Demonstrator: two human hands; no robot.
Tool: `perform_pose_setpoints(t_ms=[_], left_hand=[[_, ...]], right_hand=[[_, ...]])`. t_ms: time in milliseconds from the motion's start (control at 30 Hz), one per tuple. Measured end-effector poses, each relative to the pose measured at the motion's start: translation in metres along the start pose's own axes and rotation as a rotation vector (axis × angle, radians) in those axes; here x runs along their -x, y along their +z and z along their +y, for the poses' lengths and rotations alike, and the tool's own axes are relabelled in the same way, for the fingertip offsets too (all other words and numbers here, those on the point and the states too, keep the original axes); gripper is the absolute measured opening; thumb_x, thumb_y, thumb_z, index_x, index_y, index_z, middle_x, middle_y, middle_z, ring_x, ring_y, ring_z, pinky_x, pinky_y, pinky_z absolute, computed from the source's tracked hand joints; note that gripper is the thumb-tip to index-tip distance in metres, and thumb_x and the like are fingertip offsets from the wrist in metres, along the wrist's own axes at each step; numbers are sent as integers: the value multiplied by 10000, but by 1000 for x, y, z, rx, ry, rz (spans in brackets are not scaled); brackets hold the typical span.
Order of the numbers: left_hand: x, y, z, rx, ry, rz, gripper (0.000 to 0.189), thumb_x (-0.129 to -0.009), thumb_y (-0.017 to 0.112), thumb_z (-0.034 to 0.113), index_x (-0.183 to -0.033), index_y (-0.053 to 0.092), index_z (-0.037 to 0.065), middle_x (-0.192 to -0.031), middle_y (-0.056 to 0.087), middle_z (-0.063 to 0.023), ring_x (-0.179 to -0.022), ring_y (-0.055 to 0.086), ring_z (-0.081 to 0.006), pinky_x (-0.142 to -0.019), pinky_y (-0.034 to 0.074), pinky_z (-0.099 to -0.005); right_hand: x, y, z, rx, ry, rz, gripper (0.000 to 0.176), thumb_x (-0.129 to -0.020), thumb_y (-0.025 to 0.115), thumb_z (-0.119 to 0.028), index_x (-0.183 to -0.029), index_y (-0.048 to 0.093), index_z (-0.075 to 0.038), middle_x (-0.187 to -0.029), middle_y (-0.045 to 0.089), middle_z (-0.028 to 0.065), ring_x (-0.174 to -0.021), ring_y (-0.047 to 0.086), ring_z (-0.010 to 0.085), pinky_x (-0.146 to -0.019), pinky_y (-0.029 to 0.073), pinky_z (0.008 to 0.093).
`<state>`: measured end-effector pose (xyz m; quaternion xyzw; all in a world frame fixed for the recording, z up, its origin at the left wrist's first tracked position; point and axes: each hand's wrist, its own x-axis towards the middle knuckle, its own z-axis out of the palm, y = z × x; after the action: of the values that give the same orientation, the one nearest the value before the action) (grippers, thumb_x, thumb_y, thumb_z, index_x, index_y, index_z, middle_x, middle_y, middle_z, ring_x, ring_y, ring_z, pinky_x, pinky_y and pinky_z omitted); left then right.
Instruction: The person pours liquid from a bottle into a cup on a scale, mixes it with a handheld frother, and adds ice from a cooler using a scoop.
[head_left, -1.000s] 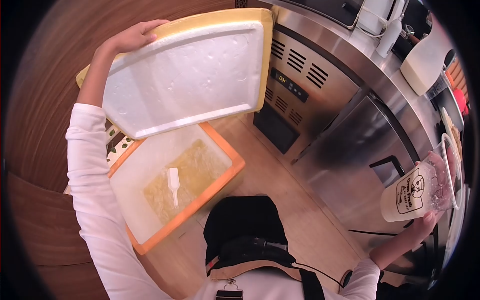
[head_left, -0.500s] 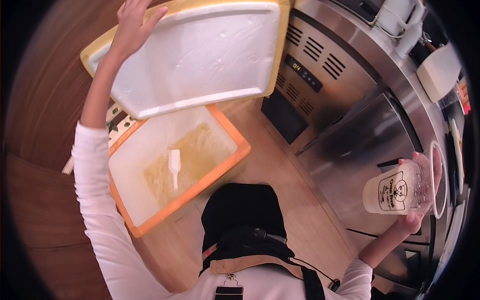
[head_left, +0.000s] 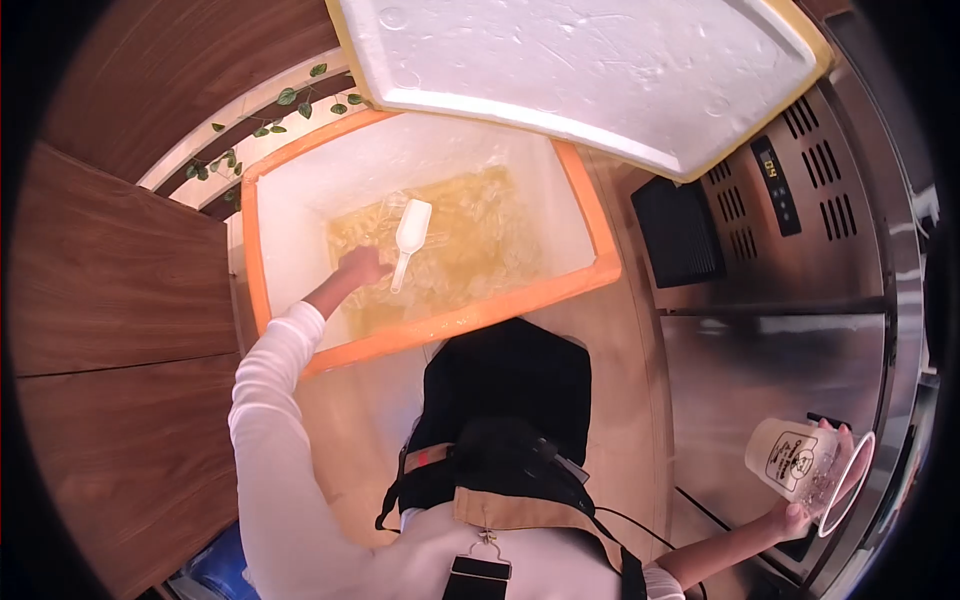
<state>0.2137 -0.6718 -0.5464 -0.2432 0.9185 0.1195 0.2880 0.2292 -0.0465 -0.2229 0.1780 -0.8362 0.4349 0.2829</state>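
A white ice scoop (head_left: 411, 232) lies in an open insulated box (head_left: 272, 215) with white walls and an orange rim. Beneath the scoop is ice (head_left: 480, 225) that looks yellowish. My left hand (head_left: 365, 266) is inside the box, just left of the scoop's handle, its fingers partly spread and holding nothing. At the right, my right hand (head_left: 847, 455) grips a clear plastic cup (head_left: 796, 458) with a printed logo, near its wide rim. The cup is tilted and has pale contents in its lower part.
The box's white foam lid (head_left: 590, 75) with yellow edges leans up behind it. A steel appliance (head_left: 775, 375) with vents stands on the right. Brown wood panels (head_left: 120, 270) and a leafy garland (head_left: 285, 97) are on the left.
My left hand has left the foam lid and come down into the box beside the scoop. The view has turned left; my right hand still holds the cup.
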Motion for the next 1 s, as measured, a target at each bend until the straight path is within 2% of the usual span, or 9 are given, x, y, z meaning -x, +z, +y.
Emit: perform_pose_setpoints(t_ms=[200,367,467,567,667,767,867,967,1000], left_hand=[[-41,36,11,-21,-14,-73,457,-788,676,455,-995,691,48,-1044,676,-159,-998,655,-305,-831,524,-426],[-77,61,-6,-13,22,-58,405,-809,663,377,-1042,660,46,-1074,641,-161,-1023,635,-317,-858,519,-431],[-80,59,-9,25,56,14,383,-815,657,344,-1041,648,35,-1057,639,-176,-1036,625,-323,-862,512,-445],[-95,70,-14,137,-8,124,369,-808,668,350,-995,656,32,-1063,637,-181,-1045,619,-325,-860,505,-459],[-87,61,-8,333,-52,73,376,-816,665,358,-991,643,26,-1056,636,-186,-1041,618,-335,-862,502,-456],[-78,46,8,204,-53,-157,452,-843,652,380,-1099,576,15,-1061,638,-188,-1016,624,-350,-833,508,-455],[-88,70,5,114,24,-22,472,-872,634,374,-1164,525,19,-1013,648,-204,-959,638,-362,-782,514,-465],[-88,79,-3,315,197,265,428,-898,604,361,-1174,535,41,-945,661,-205,-886,649,-367,-739,511,-485],[-77,66,4,322,231,185,397,-906,592,345,-1166,546,48,-920,660,-205,-871,649,-367,-732,510,-485]], right_hand=[[2,2,0,-194,74,-54,1192,-658,752,-515,-1488,80,14,-1405,361,234,-1260,440,424,-1073,353,550],[-5,17,5,-171,70,-81,1132,-688,727,-479,-1491,96,9,-1423,335,255,-1269,431,436,-1073,349,559],[-10,29,13,-208,79,-123,1102,-697,717,-460,-1494,107,-2,-1430,322,267,-1268,431,439,-1072,348,565],[-15,38,19,-228,81,-169,1089,-696,718,-443,-1496,115,-16,-1434,314,264,-1270,425,442,-1075,343,568],[-15,40,21,-255,96,-180,1097,-692,725,-436,-1497,105,-21,-1442,305,265,-1276,417,450,-1079,330,581],[-12,35,26,-264,111,-161,1109,-691,727,-444,-1497,92,-22,-1445,302,269,-1282,411,450,-1082,317,592],[-13,33,27,-227,130,-168,1115,-691,726,-451,-1494,89,-10,-1441,309,270,-1285,411,445,-1083,313,595],[-14,27,30,-202,137,-187,1119,-682,726,-453,-1488,99,5,-1427,328,266,-1275,424,436,-1080,321,590],[-14,27,31,-206,144,-188,1124,-674,727,-451,-1486,102,9,-1422,333,264,-1270,430,434,-1078,325,588]])
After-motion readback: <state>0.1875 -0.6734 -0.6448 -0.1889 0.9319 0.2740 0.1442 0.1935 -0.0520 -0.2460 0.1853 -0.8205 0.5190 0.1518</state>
